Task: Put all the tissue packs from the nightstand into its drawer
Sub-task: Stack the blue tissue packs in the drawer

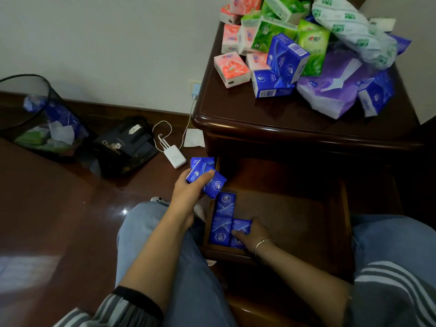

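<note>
A dark wooden nightstand point(271, 114) holds a heap of tissue packs point(304, 43) in pink, green, blue and purple. Its drawer point(306, 208) stands pulled out below. Two blue packs point(224, 218) lie end to end along the drawer's left side. My right hand point(254, 234) rests in the drawer on a third blue pack point(241, 226) beside them. My left hand point(188, 187) hovers at the drawer's left edge, gripping a small bunch of blue packs point(207, 175).
A black mesh waste bin point(35, 119) with rubbish stands at the left wall. A black bag point(125, 147) and a white charger with cable point(174, 156) lie on the dark floor. My knees flank the drawer.
</note>
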The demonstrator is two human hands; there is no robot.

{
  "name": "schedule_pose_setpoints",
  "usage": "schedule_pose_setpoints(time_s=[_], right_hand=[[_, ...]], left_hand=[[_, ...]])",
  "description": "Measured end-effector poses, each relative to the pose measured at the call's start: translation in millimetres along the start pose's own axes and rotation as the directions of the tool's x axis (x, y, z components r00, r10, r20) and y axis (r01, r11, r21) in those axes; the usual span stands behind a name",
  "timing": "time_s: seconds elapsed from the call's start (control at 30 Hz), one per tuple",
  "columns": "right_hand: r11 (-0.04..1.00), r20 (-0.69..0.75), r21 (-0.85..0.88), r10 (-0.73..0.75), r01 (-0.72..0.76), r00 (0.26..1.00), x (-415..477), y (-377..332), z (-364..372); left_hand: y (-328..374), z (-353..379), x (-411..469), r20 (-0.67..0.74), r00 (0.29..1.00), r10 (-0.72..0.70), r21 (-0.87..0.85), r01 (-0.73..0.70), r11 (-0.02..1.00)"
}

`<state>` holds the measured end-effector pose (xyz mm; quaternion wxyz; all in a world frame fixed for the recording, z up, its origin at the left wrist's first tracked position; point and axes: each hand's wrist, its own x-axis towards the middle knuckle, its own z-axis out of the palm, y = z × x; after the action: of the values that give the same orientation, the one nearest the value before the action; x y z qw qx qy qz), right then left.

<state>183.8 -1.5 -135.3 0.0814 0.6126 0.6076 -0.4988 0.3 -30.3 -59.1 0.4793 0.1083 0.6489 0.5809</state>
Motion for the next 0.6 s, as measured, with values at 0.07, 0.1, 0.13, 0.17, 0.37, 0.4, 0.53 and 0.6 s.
schedule_pose_setpoints(time_s=[0.07, 0.1, 0.13, 0.17, 0.37, 0.4, 0.53, 0.6], right_hand=[[0.991, -0.002, -0.129, -0.036, 0.036, 0.999, 0.5, 2.7, -0.5], [0.98, 0.007, -0.191, -0.051, 0.051, 0.999, 0.6, 4.0, -1.5], [0.965, 0.037, -0.254, -0.059, 0.066, 0.998, 1.0, 4.8, -2.9], [0.948, 0.091, -0.31, -0.045, 0.071, 0.995, 1.2, 4.9, -4.6], [0.985, 0.03, -0.121, -0.121, 0.124, 0.992, -1.8, -24.6, -39.2], [0.986, -0.017, 0.003, -0.17, 0.17, 0.985, -5.0, -34.1, -47.5], [0.868, 0.11, 0.458, -0.271, 0.193, 0.956, -18.8, -60.2, -68.2], [0.833, 0.199, 0.54, -0.263, 0.119, 0.944, -21.7, -60.3, -72.0]], left_hand=[[-0.3, 1.6, 1.8, 0.02, 1.0, -0.008, 0.006, 0.008, 1.0], [-0.6, 2.3, 2.5, 0.032, 0.999, -0.021, 0.01, 0.021, 1.0], [-0.5, 3.3, 2.6, 0.04, 0.999, -0.037, 0.016, 0.036, 0.999], [-0.2, 4.3, 2.5, 0.045, 0.998, -0.05, 0.031, 0.049, 0.998], [-5.2, 9.1, -0.1, 0.127, 0.989, -0.07, 0.205, 0.043, 0.978], [-5.7, 10.0, -0.9, 0.148, 0.987, -0.068, 0.253, 0.029, 0.967], [-3.3, 15.1, -2.8, 0.183, 0.977, -0.111, 0.338, 0.044, 0.94], [-2.5, 14.8, -2.7, 0.155, 0.982, -0.108, 0.373, 0.043, 0.927]])
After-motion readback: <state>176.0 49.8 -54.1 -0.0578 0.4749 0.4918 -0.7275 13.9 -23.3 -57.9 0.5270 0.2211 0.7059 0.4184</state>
